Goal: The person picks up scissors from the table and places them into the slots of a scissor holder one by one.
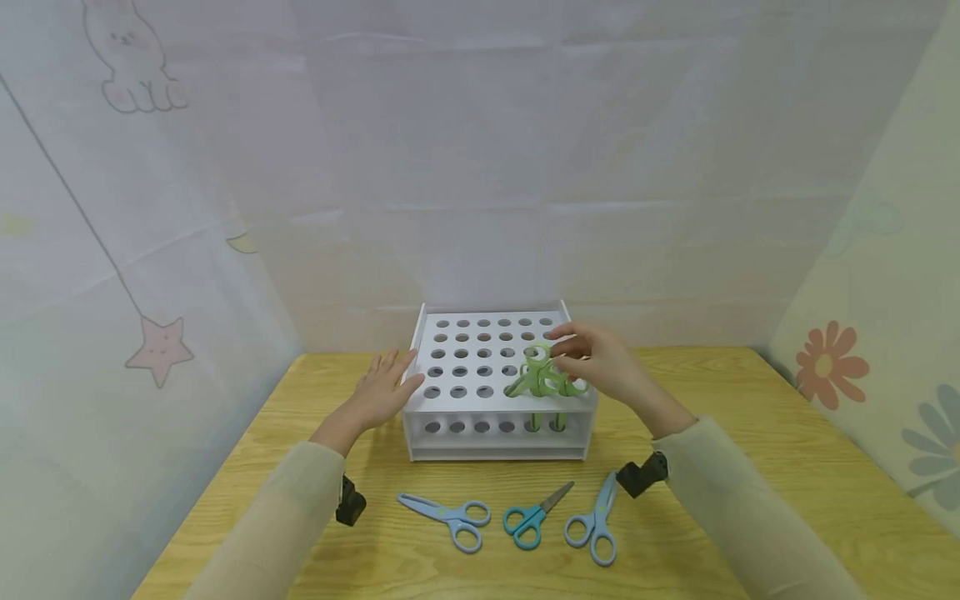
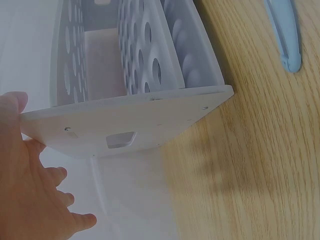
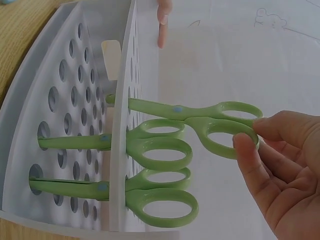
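Observation:
In the right wrist view my right hand (image 3: 290, 170) pinches one handle loop of green scissors (image 3: 155, 107) between thumb and fingers. Their covered blade tip passes through a hole in the rack's upper panel. Two more green scissors, one pair (image 3: 70, 142) beside the other (image 3: 75, 189), stand in neighbouring holes, handles above the panel and blades reaching the lower one. The white rack (image 1: 495, 454) has rows of round holes. At its left side, my left hand (image 1: 381, 392) rests with the thumb at the top edge (image 2: 125, 100) and the fingers spread loosely.
On the wooden table (image 1: 360, 567) in front of the rack lie light-blue scissors (image 1: 450, 514), teal scissors (image 1: 534, 515) with a bare blade, and another light-blue pair (image 1: 600, 517) at the right. A pale printed cloth (image 1: 480, 167) hangs behind.

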`<state>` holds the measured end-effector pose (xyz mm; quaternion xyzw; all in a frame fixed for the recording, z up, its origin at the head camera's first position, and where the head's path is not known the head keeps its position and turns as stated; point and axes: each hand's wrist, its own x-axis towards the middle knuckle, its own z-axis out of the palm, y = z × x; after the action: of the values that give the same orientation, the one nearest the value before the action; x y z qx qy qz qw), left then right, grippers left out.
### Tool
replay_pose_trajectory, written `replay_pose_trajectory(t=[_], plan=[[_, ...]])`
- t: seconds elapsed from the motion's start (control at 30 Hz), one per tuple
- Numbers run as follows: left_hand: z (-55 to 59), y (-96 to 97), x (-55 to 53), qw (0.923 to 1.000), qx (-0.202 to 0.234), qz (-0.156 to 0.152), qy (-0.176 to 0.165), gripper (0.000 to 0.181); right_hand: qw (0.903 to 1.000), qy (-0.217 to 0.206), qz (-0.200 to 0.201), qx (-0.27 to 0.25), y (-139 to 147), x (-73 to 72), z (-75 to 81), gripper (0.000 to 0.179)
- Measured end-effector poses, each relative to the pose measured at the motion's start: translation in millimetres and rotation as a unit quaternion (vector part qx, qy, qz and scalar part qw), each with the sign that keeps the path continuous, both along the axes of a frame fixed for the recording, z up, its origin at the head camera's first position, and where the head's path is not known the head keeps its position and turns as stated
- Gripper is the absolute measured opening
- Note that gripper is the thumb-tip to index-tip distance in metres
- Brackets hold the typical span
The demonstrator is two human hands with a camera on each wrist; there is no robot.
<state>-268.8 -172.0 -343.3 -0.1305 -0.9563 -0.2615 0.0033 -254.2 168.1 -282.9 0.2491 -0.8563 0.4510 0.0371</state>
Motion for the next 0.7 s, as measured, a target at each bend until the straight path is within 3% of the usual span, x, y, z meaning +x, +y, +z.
replay_pose_trajectory(t=[0.2,0.7], plan=[[2.6,0.6,2.7,1.0000,-0.003,0.001,0.003,0.062,0.9998,0.010,0.017,0.008,-4,0.4,0.6,0.036],[1.5,0.6,1.4,1.0000,-0.004,0.003,0.001,0.062,0.9968,0.073,-0.011,0.030,-16,-2.9,-4.4,0.033]])
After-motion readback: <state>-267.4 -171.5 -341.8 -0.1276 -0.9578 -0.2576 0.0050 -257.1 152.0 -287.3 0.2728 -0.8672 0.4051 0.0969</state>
